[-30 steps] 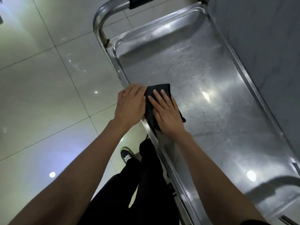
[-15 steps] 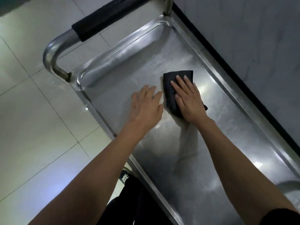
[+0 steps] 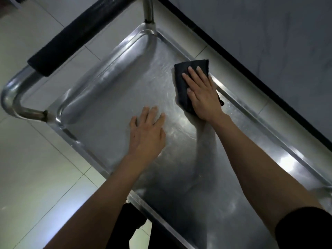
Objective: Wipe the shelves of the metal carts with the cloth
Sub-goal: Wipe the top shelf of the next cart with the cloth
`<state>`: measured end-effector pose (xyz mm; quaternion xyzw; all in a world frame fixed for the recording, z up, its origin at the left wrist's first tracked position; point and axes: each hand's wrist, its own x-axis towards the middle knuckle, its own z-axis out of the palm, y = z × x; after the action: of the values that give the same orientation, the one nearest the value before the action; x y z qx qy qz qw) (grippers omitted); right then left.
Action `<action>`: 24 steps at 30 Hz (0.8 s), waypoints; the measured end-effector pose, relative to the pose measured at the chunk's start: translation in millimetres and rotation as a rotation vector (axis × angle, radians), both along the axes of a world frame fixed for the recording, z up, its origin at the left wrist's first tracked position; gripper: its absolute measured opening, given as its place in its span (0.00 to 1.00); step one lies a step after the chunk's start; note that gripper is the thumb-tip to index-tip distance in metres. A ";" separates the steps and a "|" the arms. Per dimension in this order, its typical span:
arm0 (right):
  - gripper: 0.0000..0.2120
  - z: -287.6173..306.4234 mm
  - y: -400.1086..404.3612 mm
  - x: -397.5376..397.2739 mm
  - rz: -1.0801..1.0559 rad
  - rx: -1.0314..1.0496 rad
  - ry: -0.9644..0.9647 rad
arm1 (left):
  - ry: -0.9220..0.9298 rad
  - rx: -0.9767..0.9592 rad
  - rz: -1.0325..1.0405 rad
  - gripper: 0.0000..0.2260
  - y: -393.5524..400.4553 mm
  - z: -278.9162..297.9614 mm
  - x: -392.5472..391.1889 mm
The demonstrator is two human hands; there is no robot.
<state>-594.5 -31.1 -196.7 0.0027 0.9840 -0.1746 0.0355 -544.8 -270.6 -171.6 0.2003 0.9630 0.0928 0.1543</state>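
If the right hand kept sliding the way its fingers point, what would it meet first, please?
Probably the shelf's raised rim on the wall side, just beyond the cloth under the right hand; depth is unclear.

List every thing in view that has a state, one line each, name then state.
black cloth: folded, flat on the shelf near its far rim, under the right hand.
right hand: fingers straight, pressing the cloth.
left hand: fingers straight and spread, over the bare shelf, apart from the cloth.
cart top shelf: bare metal, streaked with wipe marks.
cart handle: untouched, black grip on its bar.
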 end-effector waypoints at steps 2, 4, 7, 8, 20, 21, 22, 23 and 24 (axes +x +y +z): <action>0.24 2.5 -11.0 16.3 -0.040 -0.019 0.005 | -0.004 0.007 -0.030 0.22 -6.6 -0.6 -1.2; 0.24 5.2 -26.6 34.1 -0.126 -0.024 0.015 | -0.003 0.019 -0.059 0.22 -12.4 -0.5 -6.7; 0.24 6.7 -62.1 59.8 -0.371 -0.019 0.010 | 0.000 -0.008 -0.149 0.23 -21.9 -0.6 -13.1; 0.24 7.0 -75.8 67.8 -0.458 -0.009 -0.002 | -0.008 -0.013 -0.185 0.24 -25.6 -0.5 -14.4; 0.26 1.6 -228.1 175.8 -0.884 0.000 -0.094 | -0.108 -0.093 -0.675 0.19 -60.4 16.2 -20.5; 0.26 0.9 -237.0 185.8 -0.880 0.006 -0.095 | -0.095 -0.090 -0.704 0.19 -58.6 16.9 -19.7; 0.26 0.3 -244.0 194.7 -0.872 0.014 -0.094 | -0.082 -0.090 -0.737 0.19 -54.9 17.4 -19.7; 0.26 0.0 -250.8 203.4 -0.861 0.018 -0.098 | -0.075 -0.095 -0.766 0.19 -51.9 17.7 -18.7; 0.26 -0.1 -257.7 211.9 -0.852 0.027 -0.104 | -0.073 -0.100 -0.791 0.19 -49.2 17.5 -17.1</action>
<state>-382.6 -288.7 -196.7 0.4180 0.8941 -0.1606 0.0096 -561.9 -319.8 -154.1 0.5443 0.8089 -0.0138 0.2219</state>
